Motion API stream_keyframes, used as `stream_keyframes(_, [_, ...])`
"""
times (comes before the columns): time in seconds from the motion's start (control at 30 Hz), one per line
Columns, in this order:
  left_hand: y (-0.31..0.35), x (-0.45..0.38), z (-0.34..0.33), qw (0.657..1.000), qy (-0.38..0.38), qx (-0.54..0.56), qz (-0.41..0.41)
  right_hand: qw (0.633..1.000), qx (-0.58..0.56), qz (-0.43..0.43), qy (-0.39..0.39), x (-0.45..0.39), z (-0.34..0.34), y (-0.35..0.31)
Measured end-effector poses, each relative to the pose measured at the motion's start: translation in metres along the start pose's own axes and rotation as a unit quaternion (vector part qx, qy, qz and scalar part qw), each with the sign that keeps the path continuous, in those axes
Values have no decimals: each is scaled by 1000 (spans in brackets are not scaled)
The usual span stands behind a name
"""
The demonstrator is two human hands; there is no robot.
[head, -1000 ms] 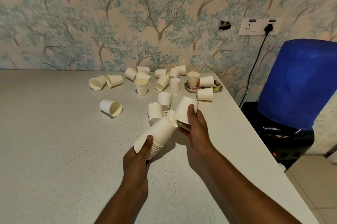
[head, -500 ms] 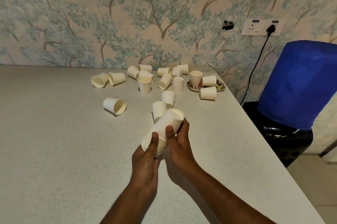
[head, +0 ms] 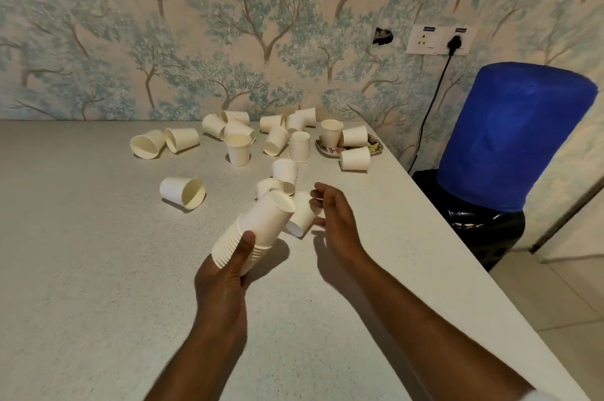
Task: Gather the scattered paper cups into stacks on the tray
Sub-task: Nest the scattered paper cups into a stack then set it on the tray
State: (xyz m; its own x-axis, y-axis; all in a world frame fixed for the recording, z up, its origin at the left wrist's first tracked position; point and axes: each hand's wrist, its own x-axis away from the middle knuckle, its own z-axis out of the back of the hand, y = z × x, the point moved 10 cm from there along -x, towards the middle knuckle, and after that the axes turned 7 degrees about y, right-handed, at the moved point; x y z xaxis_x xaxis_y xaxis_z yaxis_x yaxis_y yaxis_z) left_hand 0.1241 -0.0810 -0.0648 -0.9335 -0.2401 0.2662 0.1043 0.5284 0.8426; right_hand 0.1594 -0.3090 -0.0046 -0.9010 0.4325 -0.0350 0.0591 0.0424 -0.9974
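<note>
My left hand [head: 228, 270] grips a tilted stack of white paper cups [head: 258, 224] above the grey counter, bottoms pointing up and away. My right hand [head: 336, 221] hovers just right of the stack with its fingers loosely curled. Its fingertips are at the base of a cup lying on its side [head: 300, 216]; I cannot tell whether they touch it. Several more loose cups [head: 238, 149] lie or stand scattered towards the wall. The small patterned tray [head: 323, 149] sits at the far right by the wall, with an upright cup [head: 330, 132] and a tipped cup [head: 354, 136] on it.
The counter's right edge [head: 457, 250] runs diagonally past my right arm. Beyond it stands a water dispenser with a blue-covered bottle [head: 513, 136]. Its cable [head: 428, 116] rises to a wall socket [head: 439, 40]. One cup [head: 181, 191] lies alone at the left.
My right hand slid the cup it held onto the stack, let go, and moved right to the cup lying beside the stack. The left hand still grips the stack.
</note>
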Motion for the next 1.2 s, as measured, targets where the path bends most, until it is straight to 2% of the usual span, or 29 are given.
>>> stream_keyframes(0.03, [0,-1,2,1000,2,6,1,998,40,12,42,-17,14,2])
stream_keyframes(0.1, [2,-2,4,1000,5,13,-1,973,197,59,105,-53,40,4])
stream_keyframes(0.2, [3,-3,1,1000,21,13,-4,923,345,100,140,-105,62,8])
stream_keyframes(0.3, [3,-2,-4,999,45,14,-8,886,416,147,139,-144,69,5])
stream_keyframes(0.4, [3,1,-16,997,68,18,-12,826,505,214,127,-175,68,-6])
stream_keyframes(0.47, [4,4,-25,996,82,20,-16,791,551,247,102,-195,67,-13])
stream_keyframes(0.57, [5,9,-33,995,89,30,-19,762,597,248,35,-220,66,-11])
stream_keyframes(0.67, [5,16,-37,994,103,33,-27,758,604,246,13,-229,71,-2])
stream_keyframes(0.8, [-2,30,-32,990,133,29,-34,730,625,261,86,-214,80,8])
stream_keyframes(0.97, [-3,54,-25,987,150,24,-52,771,576,245,113,-205,90,11])
stream_keyframes(1.1, [-1,70,-16,985,158,22,-62,812,527,239,78,-200,94,18])
stream_keyframes(1.2, [-4,79,-12,984,163,22,-66,827,508,236,48,-190,94,16])
